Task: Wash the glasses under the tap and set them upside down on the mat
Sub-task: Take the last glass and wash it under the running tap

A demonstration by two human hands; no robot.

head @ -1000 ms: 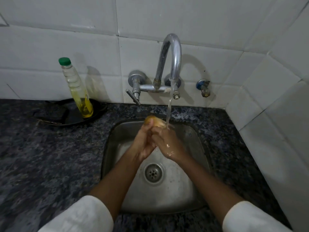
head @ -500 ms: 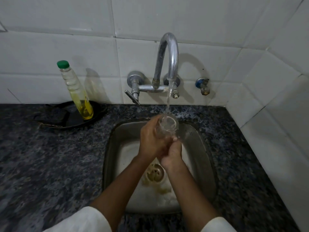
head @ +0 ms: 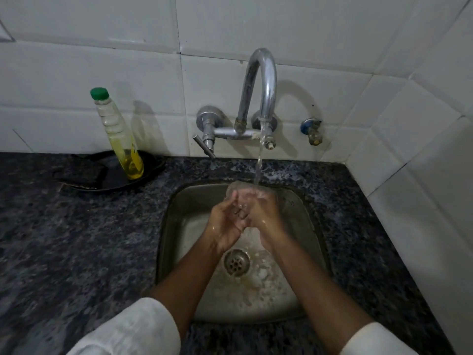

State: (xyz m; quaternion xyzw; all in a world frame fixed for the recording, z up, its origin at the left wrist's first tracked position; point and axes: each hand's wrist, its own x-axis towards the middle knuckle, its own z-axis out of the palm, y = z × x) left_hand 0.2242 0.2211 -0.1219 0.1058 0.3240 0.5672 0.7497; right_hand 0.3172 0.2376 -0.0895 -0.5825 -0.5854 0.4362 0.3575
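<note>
I note both hands, left hand [head: 226,224] and right hand [head: 263,213], wrapped around a glass [head: 239,189] at frame centre, held under the tap [head: 261,88] stream for rinsing.

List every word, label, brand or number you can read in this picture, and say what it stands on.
None can be read.
Bottle: a small mark low on its yellow part, too blurred to read.
Tap, sink, wall tiles: no print shows.

White tiled walls [head: 102,60] meet dark speckled counter [head: 64,239].
</note>
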